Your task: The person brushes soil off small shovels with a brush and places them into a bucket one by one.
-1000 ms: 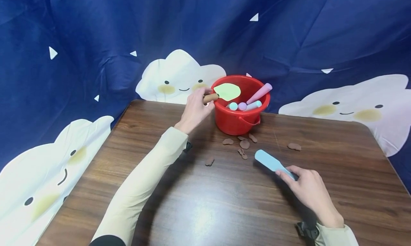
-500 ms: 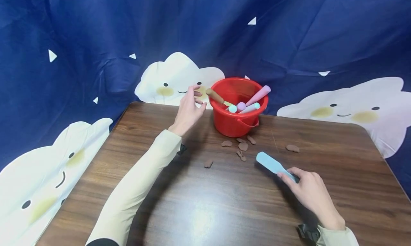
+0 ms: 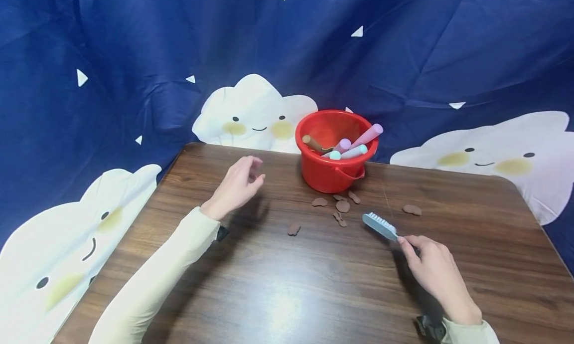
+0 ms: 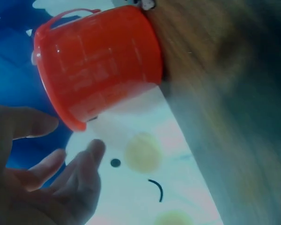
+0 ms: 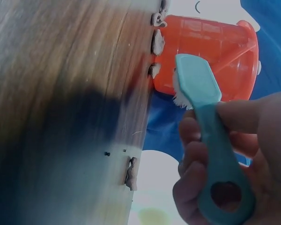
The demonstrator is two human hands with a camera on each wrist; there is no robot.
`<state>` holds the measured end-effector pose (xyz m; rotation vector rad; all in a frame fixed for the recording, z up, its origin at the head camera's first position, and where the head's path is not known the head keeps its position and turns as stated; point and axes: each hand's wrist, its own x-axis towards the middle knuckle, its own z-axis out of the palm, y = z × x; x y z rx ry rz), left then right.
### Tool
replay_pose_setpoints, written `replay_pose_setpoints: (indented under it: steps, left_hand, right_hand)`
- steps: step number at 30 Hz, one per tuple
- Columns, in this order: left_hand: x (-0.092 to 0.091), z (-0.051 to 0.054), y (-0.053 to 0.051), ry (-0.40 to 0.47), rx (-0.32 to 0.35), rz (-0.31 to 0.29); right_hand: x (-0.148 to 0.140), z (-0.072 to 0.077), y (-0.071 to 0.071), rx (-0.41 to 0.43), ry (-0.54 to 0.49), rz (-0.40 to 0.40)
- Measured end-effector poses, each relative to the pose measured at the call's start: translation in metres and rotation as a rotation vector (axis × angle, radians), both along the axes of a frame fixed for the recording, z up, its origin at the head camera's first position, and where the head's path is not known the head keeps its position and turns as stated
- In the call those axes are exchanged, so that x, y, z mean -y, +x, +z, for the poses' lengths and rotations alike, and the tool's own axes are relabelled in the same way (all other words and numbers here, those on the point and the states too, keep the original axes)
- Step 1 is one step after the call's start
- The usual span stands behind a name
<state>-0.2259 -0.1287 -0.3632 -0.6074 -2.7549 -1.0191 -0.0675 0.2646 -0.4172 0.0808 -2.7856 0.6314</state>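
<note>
My right hand (image 3: pixel 435 271) grips a light blue brush (image 3: pixel 379 226) by its handle above the table; its white bristles show in the head view. In the right wrist view the fingers curl round the brush handle (image 5: pixel 215 140), which has a hole at its end. My left hand (image 3: pixel 237 187) hovers over the table left of the red bucket (image 3: pixel 325 174), holding nothing, its fingers loosely bent. Inside the bucket lean a brown-handled tool (image 3: pixel 311 142) and several pink, purple and pale blue handles (image 3: pixel 367 134); their lower ends are hidden.
Several flat brown pieces (image 3: pixel 343 206) lie in front of the bucket. Another brown piece (image 3: pixel 411 210) is off to the right, and one (image 3: pixel 293 230) lies nearer on the left. A blue curtain with clouds (image 3: pixel 255 117) hangs behind the wooden table (image 3: pixel 251 269).
My left hand has let go of the brown-handled tool with a pale green blade in the bucket and drawn back left. My right hand has turned the brush so its bristles show.
</note>
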Motion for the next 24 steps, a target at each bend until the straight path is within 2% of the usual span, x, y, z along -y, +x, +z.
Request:
replay_pose_setpoints:
  steps: [5,9,13,19,24]
  left_hand:
    - [0.014,-0.012,0.015,-0.044,0.023,-0.024]
    - [0.022,-0.018,0.026,-0.089,0.029,-0.05]
    - [0.029,-0.021,0.033,-0.143,0.026,-0.048]
    - [0.029,-0.025,0.041,-0.185,0.009,-0.075]
    - [0.023,-0.03,0.046,-0.225,0.011,-0.1]
  right_hand:
    - [0.0,-0.003,-0.001,0.027,0.023,0.007]
    - [-0.001,-0.004,-0.001,0.098,0.04,-0.002]
    - [0.001,-0.004,0.0,0.166,0.06,-0.012]
    - [0.01,-0.003,-0.003,0.282,0.113,-0.022]
    - [0.019,-0.001,-0.007,0.422,0.132,-0.022]
